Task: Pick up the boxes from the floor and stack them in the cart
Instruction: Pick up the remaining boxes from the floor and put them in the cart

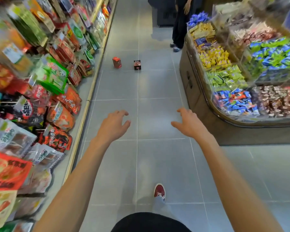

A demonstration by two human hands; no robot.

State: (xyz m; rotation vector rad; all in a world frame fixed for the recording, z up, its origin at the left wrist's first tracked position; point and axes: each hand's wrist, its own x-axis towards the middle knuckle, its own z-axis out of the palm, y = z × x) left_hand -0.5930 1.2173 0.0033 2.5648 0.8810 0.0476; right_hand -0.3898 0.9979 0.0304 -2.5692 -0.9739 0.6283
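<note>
Two small boxes stand on the grey tiled floor far ahead in the aisle: a red box (116, 62) on the left and a dark box with a red picture (137, 65) just to its right, a short gap between them. My left hand (113, 123) and my right hand (187, 122) reach forward at about waist height, both empty with fingers loosely curled. The boxes lie well beyond both hands. No cart is in view.
Shelves of snack bags (40, 91) line the left side. A candy display counter (251, 91) with a rounded corner juts in on the right. A person in dark trousers (179, 30) stands at the aisle's far end. My red shoe (159, 190) steps forward.
</note>
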